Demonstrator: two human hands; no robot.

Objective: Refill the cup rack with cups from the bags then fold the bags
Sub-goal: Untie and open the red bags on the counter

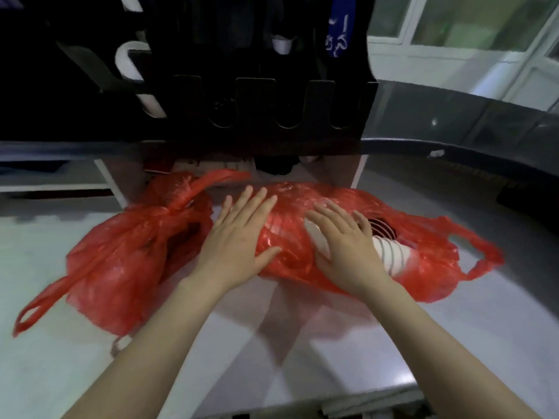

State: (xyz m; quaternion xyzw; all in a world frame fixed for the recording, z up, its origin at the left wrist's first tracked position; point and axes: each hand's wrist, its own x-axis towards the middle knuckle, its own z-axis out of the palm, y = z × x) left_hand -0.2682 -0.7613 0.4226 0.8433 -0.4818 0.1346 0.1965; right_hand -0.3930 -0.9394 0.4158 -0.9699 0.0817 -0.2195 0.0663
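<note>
cup rack [242,86] top cut by upper edge, slots too dark to read | left bag [121,252] knotted, contents hidden | right bag [290,207] cups [393,255] mostly veiled by plastic and right hand [348,252] | blue label [338,28] lettering blurred | white speck [436,153] near worktop's [453,328] far edge unidentifiable

- We see pale, greenish daylight entering through the windows [472,22] at the upper right.
- The cup rack [257,95] is so dark that we make out little detail in it.
- The glossy table [438,343] gives back soft glare, with broad, faint shadows beneath the arms.
- We find slight motion blur on the right hand [348,252] and on the handles of the red bag [121,261] at the left.
- Straight edges bow strongly toward the frame's borders.
</note>
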